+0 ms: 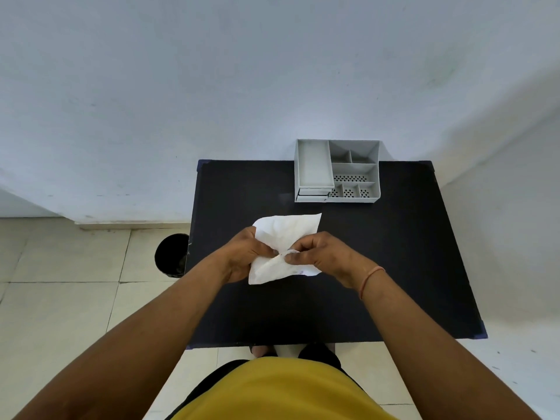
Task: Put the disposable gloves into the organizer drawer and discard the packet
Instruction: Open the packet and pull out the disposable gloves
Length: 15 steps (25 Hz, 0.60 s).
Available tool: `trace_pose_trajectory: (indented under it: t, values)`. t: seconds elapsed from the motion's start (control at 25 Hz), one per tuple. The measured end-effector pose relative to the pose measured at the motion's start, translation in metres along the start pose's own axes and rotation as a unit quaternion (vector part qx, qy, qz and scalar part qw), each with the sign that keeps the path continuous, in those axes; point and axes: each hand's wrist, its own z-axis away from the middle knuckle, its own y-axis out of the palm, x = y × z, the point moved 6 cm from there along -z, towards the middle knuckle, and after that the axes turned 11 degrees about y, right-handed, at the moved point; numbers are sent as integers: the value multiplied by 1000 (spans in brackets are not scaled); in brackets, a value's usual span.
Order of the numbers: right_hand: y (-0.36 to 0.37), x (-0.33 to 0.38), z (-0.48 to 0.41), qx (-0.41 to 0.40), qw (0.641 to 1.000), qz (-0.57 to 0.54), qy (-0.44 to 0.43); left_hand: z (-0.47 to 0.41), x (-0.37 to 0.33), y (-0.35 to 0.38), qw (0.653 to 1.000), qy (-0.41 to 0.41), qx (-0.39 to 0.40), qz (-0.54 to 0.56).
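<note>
The packet [285, 248] sits between the left hand [242, 256] and right hand [324, 253] above the table [394, 268], the organizer [338, 171] behind it at the wall-side edge, the bin [171, 255] on the floor left of the table.
</note>
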Motion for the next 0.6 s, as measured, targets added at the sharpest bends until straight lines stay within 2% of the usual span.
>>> trace_pose_trajectory:
  t: [0.16, 0.28, 0.44, 0.52, 0.6]
  values:
    - [4, -4, 11, 60, 994, -86, -8, 0, 1, -8, 999, -9, -28, 32]
    - [8, -3, 18, 39, 998, -42, -18, 0, 8, -12, 999, -25, -31, 26]
    - [-1, 4, 30, -61, 993, -9, -101, 0, 19, -21, 982, -64, -89, 153]
    - [-7, 6, 38, -112, 981, -35, -155, 4, 21, -21, 966, -73, -114, 220]
    - [-13, 7, 41, -156, 969, -83, -174, 7, 23, -19, 961, -78, -118, 239]
